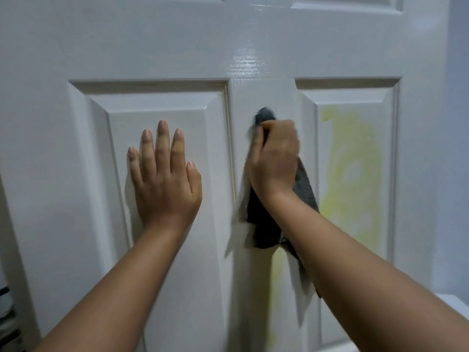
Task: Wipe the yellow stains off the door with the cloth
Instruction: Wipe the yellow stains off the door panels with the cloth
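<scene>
A white panelled door (152,47) fills the view. My right hand (275,158) is closed on a dark grey cloth (264,224), pressing it against the door's middle upright strip; the cloth hangs down below my wrist and is blurred. A large yellow stain (355,174) is smeared over the right raised panel. A fainter yellow streak (276,283) runs down the middle strip below the cloth. My left hand (165,179) lies flat with fingers spread on the left raised panel, holding nothing.
A pale wall (456,123) borders the door on the right, with a white ledge or skirting (454,303) low down. The door's left edge (15,237) shows at the lower left, with something dark beyond it.
</scene>
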The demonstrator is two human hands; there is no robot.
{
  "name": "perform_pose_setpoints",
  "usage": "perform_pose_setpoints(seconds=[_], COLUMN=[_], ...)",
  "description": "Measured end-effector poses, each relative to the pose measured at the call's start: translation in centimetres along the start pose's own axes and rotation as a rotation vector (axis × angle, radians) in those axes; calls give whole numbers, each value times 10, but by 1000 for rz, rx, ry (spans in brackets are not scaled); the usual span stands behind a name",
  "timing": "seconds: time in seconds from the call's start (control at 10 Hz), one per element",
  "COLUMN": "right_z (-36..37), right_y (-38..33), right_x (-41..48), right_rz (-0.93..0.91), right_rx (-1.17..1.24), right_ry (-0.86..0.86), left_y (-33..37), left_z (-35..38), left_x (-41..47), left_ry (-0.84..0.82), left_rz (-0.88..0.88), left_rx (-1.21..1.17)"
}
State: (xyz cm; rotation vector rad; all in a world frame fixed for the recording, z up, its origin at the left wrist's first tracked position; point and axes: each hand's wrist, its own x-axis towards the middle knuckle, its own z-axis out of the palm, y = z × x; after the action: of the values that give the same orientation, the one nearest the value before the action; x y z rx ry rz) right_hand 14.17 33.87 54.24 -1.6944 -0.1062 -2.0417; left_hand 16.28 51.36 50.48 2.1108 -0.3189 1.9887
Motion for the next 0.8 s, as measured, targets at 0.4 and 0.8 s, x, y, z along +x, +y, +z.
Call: perform_pose_setpoints(seconds=[0.4, 0.8], right_z=[-15, -6], right_y=[23, 8], right_x=[-31, -66], right_rz=[-55, -227], right_rx=[33, -20], right_ry=[-89, -115], left_y=[0, 0], left_z=[0, 1], left_x=[-1, -1], left_ry=[2, 19], left_rz=[-5, 12], left_rx=[10, 15])
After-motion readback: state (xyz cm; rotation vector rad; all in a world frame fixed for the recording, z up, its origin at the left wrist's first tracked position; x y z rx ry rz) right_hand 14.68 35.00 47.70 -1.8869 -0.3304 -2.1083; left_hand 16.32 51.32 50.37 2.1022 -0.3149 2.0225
